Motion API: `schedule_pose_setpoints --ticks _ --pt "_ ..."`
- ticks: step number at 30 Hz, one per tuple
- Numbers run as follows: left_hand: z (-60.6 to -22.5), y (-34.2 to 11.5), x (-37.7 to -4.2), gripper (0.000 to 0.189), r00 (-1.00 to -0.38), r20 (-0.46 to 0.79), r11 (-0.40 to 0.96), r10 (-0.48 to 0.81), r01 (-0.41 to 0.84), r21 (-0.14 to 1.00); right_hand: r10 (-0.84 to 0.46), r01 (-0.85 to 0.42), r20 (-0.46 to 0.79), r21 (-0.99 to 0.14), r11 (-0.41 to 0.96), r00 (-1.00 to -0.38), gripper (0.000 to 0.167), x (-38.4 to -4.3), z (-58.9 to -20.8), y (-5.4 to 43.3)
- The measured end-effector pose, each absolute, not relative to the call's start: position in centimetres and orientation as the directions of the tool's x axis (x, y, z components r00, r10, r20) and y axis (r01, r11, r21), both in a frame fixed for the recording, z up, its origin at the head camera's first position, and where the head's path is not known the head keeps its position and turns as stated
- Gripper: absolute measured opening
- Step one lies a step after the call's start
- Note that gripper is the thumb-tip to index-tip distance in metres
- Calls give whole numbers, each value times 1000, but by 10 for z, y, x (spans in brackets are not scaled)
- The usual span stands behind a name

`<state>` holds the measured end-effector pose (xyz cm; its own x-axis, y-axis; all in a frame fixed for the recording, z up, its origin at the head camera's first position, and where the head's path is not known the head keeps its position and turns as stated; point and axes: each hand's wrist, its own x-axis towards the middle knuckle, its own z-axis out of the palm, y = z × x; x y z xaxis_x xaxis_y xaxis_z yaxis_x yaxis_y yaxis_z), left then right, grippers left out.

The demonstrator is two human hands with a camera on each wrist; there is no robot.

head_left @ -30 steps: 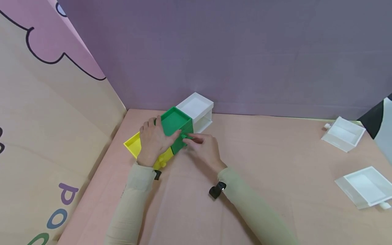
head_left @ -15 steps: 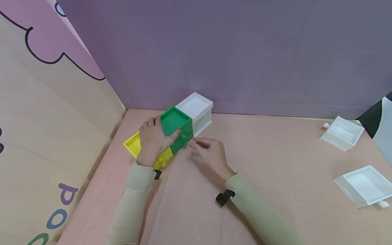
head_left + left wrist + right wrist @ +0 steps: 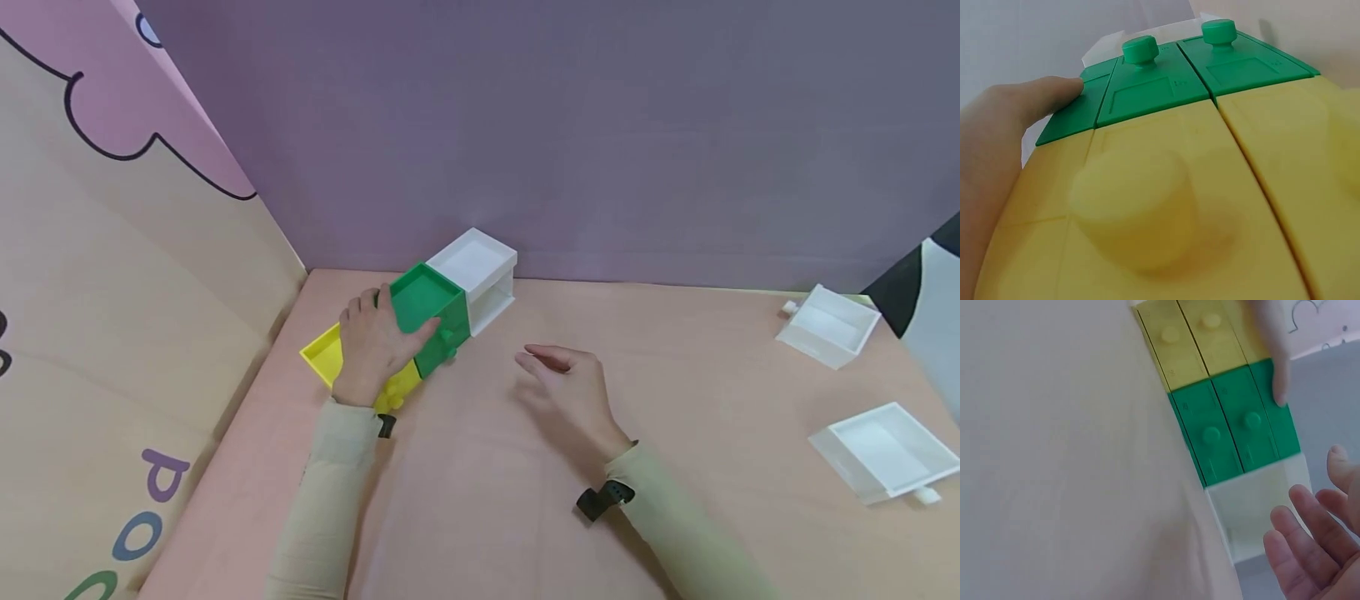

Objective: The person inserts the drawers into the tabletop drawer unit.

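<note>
My left hand rests on top of a row of joined small drawer cabinets, its thumb lying on the green cabinet and its palm over the yellow cabinet. Both show two closed drawers with round knobs, such as the green knob and the yellow knob. At the far end of the row, the white cabinet has a hollow front without drawers. My right hand hangs above the table to the right of the cabinets, holding nothing, with relaxed fingers in the right wrist view.
Two loose white drawers lie on the right of the pink table: a farther white drawer and a nearer white drawer. A purple-grey wall stands behind the table, and a printed cream panel bounds the left.
My right hand has let go of a green drawer knob and moved right, away from the cabinets. The left hand has stayed in place on the row.
</note>
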<state>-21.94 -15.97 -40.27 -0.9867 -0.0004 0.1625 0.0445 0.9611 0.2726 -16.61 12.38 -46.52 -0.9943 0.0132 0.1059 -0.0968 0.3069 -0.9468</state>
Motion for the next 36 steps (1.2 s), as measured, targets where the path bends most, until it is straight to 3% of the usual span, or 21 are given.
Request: schedule_pose_setpoints --ticks 10,24,36 --pt "-398 -147 -222 103 -985 162 948 63 109 298 48 -72 100 -910 409 -994 48 -150 -466 163" --pt "-397 -116 -246 88 -965 236 934 119 189 303 116 -13 80 -869 494 -990 42 -122 -461 218" --pt "-398 -103 -261 86 -962 263 949 80 154 275 215 26 106 -844 536 -971 39 -101 -462 265"
